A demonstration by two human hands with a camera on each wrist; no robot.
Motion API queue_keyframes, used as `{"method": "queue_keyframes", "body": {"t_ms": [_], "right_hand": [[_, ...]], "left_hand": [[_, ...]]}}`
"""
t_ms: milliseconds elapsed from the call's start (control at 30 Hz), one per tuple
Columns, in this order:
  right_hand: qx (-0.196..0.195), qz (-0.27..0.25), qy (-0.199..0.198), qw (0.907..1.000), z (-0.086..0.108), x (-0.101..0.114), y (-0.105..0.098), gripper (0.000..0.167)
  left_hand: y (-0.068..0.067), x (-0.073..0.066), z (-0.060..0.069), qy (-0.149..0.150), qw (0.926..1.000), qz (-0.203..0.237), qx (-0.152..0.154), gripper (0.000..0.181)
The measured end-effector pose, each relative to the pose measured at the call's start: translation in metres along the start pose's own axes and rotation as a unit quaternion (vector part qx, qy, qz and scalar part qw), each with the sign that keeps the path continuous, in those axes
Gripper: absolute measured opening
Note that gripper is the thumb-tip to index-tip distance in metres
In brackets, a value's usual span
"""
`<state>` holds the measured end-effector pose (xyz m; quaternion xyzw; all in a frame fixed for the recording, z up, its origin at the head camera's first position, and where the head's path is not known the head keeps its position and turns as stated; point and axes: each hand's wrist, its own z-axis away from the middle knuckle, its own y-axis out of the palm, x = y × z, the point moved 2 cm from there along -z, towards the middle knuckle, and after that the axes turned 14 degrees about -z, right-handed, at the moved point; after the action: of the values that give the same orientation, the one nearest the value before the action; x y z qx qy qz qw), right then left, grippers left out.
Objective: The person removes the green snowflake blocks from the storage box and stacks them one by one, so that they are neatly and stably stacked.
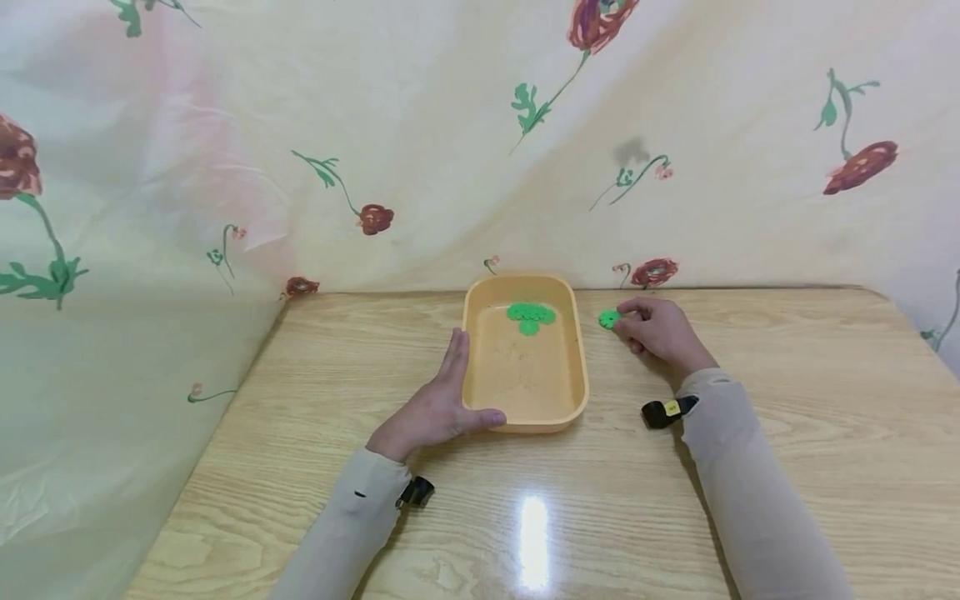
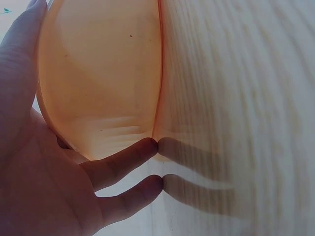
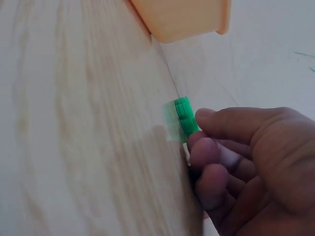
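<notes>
An orange plastic tray stands on the table, with several green notched discs lying together near its far end. Along the tray's left side rests my left hand, fingers stretched out and thumb at the near left corner. In the left wrist view two fingertips touch the tabletop beside the tray wall. To the right of the tray, my right hand pinches a green notched disc at its edge. The right wrist view shows this green piece edge-on at the tabletop; whether it is one disc or stacked ones I cannot tell.
The wood-grain table ends at the back against a flower-patterned cloth that also hangs on the left. Black wrist cameras sit at both sleeves. A bright light reflection lies on the table in front of the tray.
</notes>
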<state>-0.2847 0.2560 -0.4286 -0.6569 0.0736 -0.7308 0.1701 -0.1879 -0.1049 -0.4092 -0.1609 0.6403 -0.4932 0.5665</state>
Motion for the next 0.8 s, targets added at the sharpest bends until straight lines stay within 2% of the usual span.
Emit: {"method": "queue_keyframes", "body": {"t_ms": [200, 400, 800], "right_hand": [[-0.010, 0.007, -0.054, 0.9984, 0.008, 0.021, 0.000, 0.039], [-0.018, -0.043, -0.123, 0.9913, 0.012, 0.055, 0.005, 0.034], [0.008, -0.085, -0.148, 0.9853, -0.001, 0.126, 0.037, 0.027]], "left_hand": [[0.000, -0.002, 0.001, 0.011, 0.9999, 0.000, 0.000, 0.130], [-0.001, -0.003, -0.002, 0.011, 0.9999, 0.002, 0.001, 0.130], [-0.003, -0.001, -0.001, 0.007, 0.9999, 0.013, 0.000, 0.132]]}}
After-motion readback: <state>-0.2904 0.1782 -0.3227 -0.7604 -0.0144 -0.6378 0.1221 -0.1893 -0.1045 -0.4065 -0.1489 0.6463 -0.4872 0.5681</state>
